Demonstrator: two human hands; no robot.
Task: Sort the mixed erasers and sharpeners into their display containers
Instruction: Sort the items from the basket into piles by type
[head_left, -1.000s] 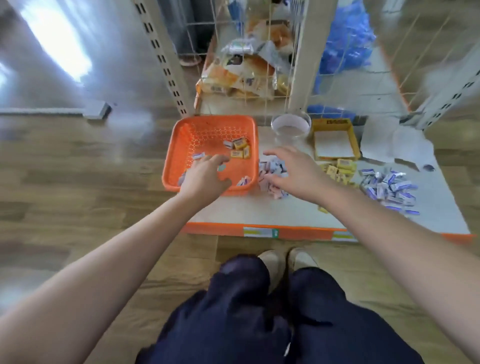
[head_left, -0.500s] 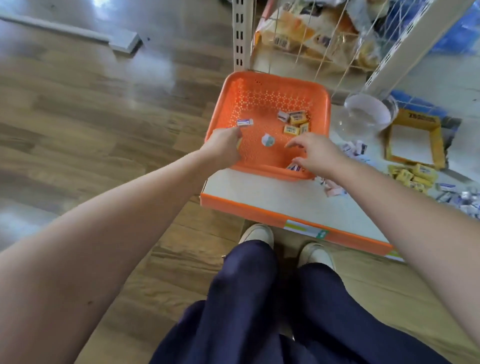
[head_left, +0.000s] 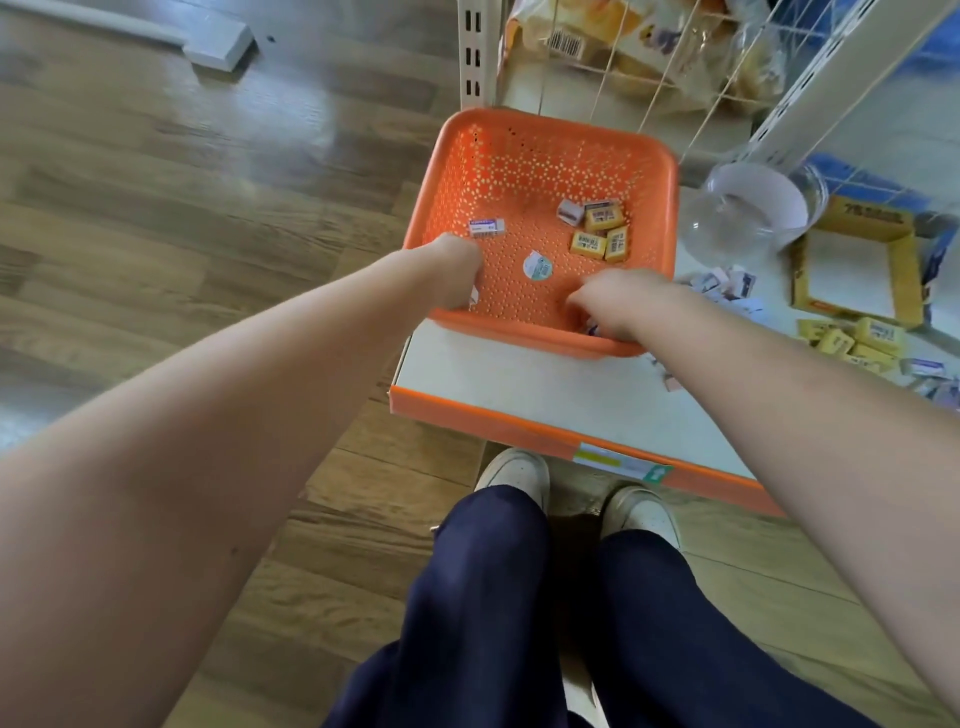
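Note:
An orange perforated basket (head_left: 545, 156) sits at the left end of a low white shelf (head_left: 519, 374). Inside it lie a white-and-purple eraser (head_left: 487, 227), a round white piece (head_left: 537, 266), a small wrapped eraser (head_left: 570, 212) and three yellow boxed pieces (head_left: 602, 231). My left hand (head_left: 452, 273) is in the basket's front left corner with fingers curled down; a white piece (head_left: 474, 300) shows under them. My right hand (head_left: 615, 301) reaches into the front right corner, its fingertips hidden over a small eraser (head_left: 592, 327).
Right of the basket stand a clear round jar (head_left: 748, 213) and an open yellow cardboard box (head_left: 852, 306). Loose white-purple erasers (head_left: 727, 286) and yellow pieces (head_left: 857, 338) lie on the shelf. A wire rack of bagged goods (head_left: 649, 47) rises behind. Wooden floor lies left.
My view swung left and down onto the basket. My right hand left the eraser pile on the shelf and went into the basket's front right corner. My left hand shifted to the front left corner.

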